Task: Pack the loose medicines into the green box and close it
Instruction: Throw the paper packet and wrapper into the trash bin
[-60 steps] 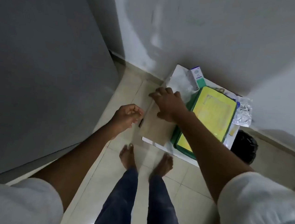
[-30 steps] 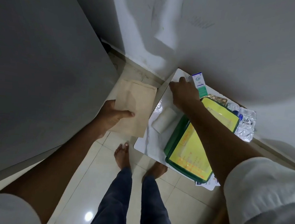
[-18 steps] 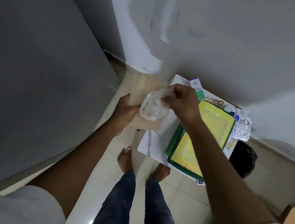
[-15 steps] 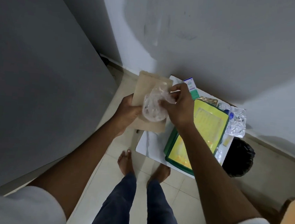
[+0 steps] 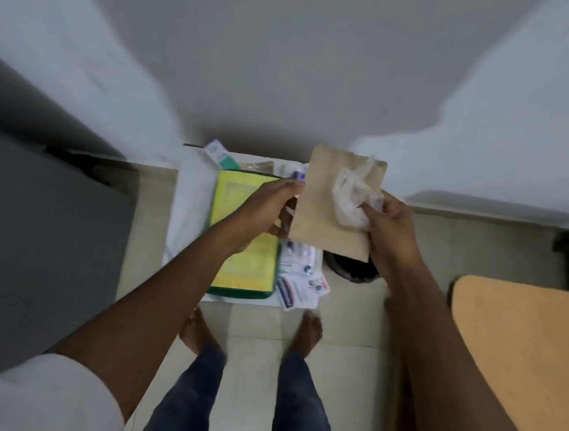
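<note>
The green box (image 5: 240, 292) with its yellow lid (image 5: 240, 191) lies shut on a small white table (image 5: 189, 189). My left hand (image 5: 266, 207) pinches the left edge of a brown paper envelope (image 5: 328, 212) held up above the table's right side. My right hand (image 5: 390, 224) grips a crumpled clear plastic bag (image 5: 352, 195) against the envelope's front. A teal and white medicine carton (image 5: 219, 154) stands behind the box. Blister strips and sachets (image 5: 301, 282) lie loose to the right of the box.
A black bin (image 5: 350, 272) sits on the floor under the envelope. A tan wooden surface (image 5: 522, 356) juts in at the right. A grey cabinet (image 5: 34, 228) stands at the left, a white wall behind. My bare feet (image 5: 197, 331) stand on pale tiles before the table.
The view has swung right and is blurred. Both hands have carried the envelope and plastic bag from the table's left side to above its right side, over the bin.
</note>
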